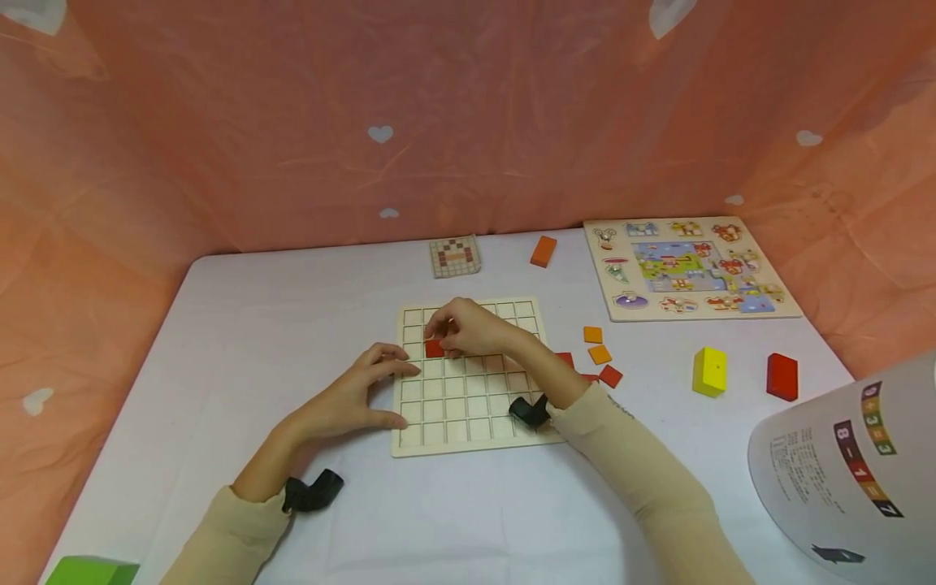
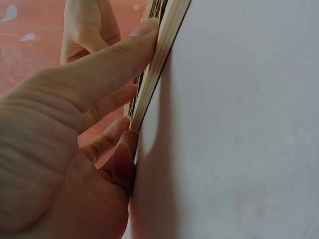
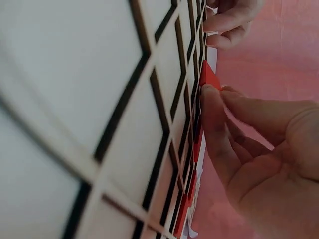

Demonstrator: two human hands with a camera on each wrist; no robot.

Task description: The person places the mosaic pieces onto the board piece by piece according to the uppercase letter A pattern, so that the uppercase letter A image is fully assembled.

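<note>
A pale wooden grid board lies flat mid-table. My right hand reaches over its upper left part and pinches a red square tile down at a cell there. In the right wrist view the fingertips curl onto the red tile against the board. My left hand rests at the board's left edge, with thumb and spread fingers pressing on it. Seen from the left wrist, its thumb lies straight along the board's edge.
Loose orange tiles and red tiles lie right of the board. Behind it are a pattern card and an orange block. A peg puzzle, a yellow block, a red block and a curled printed sheet fill the right side.
</note>
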